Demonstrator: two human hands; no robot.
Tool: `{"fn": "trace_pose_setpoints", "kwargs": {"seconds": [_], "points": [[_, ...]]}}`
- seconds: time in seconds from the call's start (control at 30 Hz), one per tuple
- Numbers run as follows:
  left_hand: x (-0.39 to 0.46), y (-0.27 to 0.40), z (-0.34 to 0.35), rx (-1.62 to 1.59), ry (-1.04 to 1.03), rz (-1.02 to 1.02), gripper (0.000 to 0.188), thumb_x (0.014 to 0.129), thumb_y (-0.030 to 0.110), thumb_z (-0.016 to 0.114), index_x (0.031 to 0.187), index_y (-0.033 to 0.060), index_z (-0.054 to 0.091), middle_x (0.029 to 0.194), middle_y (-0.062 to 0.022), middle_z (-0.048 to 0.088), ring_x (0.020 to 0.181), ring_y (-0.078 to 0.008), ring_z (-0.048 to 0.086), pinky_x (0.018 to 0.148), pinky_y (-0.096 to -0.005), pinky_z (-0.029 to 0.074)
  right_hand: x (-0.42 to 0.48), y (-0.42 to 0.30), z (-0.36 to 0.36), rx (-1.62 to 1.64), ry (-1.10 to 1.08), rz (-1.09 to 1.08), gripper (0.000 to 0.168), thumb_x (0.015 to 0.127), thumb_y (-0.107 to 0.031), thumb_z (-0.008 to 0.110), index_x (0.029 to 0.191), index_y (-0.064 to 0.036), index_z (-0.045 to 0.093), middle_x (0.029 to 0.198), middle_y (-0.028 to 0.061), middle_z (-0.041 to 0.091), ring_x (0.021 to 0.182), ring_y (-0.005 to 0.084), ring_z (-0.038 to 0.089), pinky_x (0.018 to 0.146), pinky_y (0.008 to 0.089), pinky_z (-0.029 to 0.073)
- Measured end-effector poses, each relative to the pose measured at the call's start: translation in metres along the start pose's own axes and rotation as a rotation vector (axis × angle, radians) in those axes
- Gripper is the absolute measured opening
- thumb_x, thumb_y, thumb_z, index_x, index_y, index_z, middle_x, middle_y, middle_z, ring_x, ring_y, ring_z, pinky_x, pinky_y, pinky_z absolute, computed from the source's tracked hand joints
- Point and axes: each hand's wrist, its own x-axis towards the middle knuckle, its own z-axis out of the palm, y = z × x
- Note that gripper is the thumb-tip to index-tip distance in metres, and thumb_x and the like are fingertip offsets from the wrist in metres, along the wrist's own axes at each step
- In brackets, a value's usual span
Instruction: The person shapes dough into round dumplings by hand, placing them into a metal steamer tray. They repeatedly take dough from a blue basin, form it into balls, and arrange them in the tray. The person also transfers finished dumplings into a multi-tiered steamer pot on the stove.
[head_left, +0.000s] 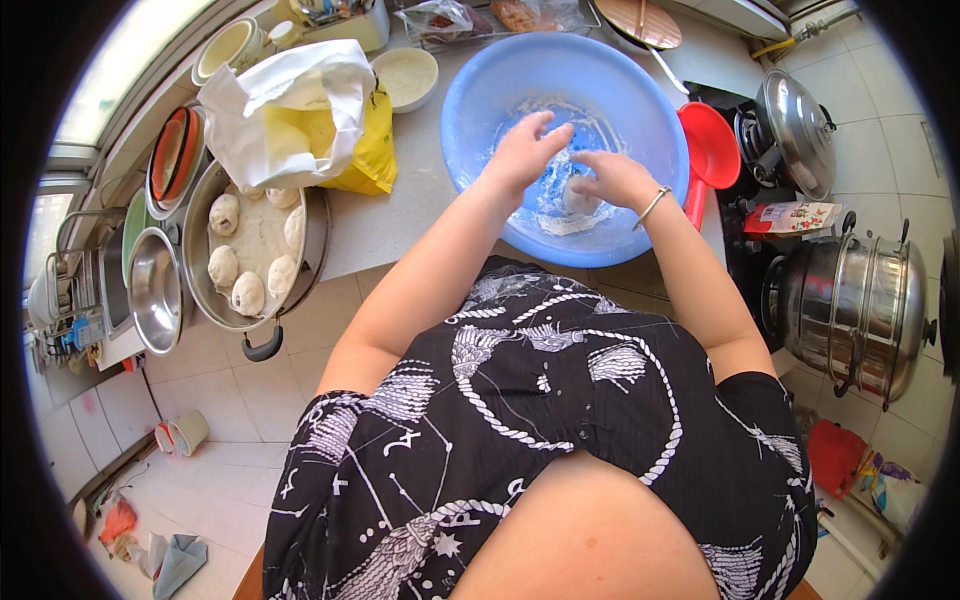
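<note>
A large blue plastic basin (480, 161) sits on the counter before me, its inside dusted and smeared with white flour. Over its middle is my left hand (531, 148), fingers spread and nothing in them. My right hand (613, 180), with a bangle on the wrist, is inside the basin too, fingers apart. A pale round piece of dough (579, 196) lies by its thumb and is partly covered by it; whether they touch is hard to tell. At left, a steel steamer tray (196, 289) with a cloth liner holds several filled dough buns (247, 293).
An opened yellow-and-white flour bag (360, 161) and a white bowl (406, 79) stand left of the basin. Touching its right side is a red plastic ladle (709, 146). Beyond are a lidded pan (799, 135), a packet (793, 217) and a steel steamer pot (862, 315). A steel bowl (155, 291) is far left.
</note>
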Motion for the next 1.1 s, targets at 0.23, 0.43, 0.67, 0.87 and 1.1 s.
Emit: {"fn": "trace_pose_setpoints", "kwargs": {"seconds": [0.23,0.43,0.67,0.87,1.1], "points": [[-0.027,0.003,-0.071,0.843,0.617,0.583,0.049,0.076,0.022,0.069,0.121,0.0062,0.057,0.123,-0.0217,0.05,0.12,-0.0374,0.042,0.103,-0.0454,0.032,0.006,-0.012,0.026,-0.138,-0.293,0.157,0.065,0.073,-0.055,0.065,0.111,-0.002,0.059,0.11,0.0217,0.063,0.102,0.033,0.062,0.087,0.0422,0.049],[-0.028,-0.038,-0.074,0.806,0.648,0.408,0.055,0.077,0.019,0.068,0.128,0.0063,0.051,0.129,-0.021,0.045,0.121,-0.0374,0.041,0.102,-0.0454,0.033,0.027,-0.045,0.043,0.226,-0.386,0.158,0.062,0.079,-0.053,0.06,0.112,-0.001,0.057,0.101,0.0191,0.065,0.086,0.027,0.066,0.077,0.0396,0.052],[-0.025,-0.035,-0.071,0.795,0.628,0.423,0.056,0.077,0.016,0.067,0.129,0.0068,0.049,0.128,-0.0209,0.046,0.121,-0.0368,0.041,0.102,-0.0447,0.034,0.031,0.045,0.012,-0.069,-0.06,0.296,0.056,0.083,-0.049,0.058,0.12,-0.006,0.057,0.117,0.0205,0.061,0.11,0.0276,0.059,0.091,0.0395,0.047],[-0.023,-0.032,-0.07,0.808,0.607,0.375,0.052,0.079,0.014,0.065,0.129,0.0088,0.05,0.127,-0.0158,0.049,0.121,-0.0316,0.043,0.101,-0.0408,0.037,0.075,0.015,0.083,-0.149,-0.096,0.1,0.058,0.08,-0.045,0.061,0.127,-0.014,0.049,0.124,0.0198,0.052,0.108,0.036,0.059,0.092,0.0446,0.047],[-0.025,-0.03,-0.069,0.783,0.582,0.381,0.051,0.079,0.012,0.064,0.128,0.0105,0.052,0.125,-0.0146,0.05,0.118,-0.0309,0.046,0.099,-0.0392,0.039,0.14,0.013,0.088,-0.069,0.24,0.014,0.05,0.081,-0.04,0.061,0.123,-0.015,0.051,0.124,0.0179,0.051,0.104,0.036,0.061,0.087,0.0439,0.05]]}}
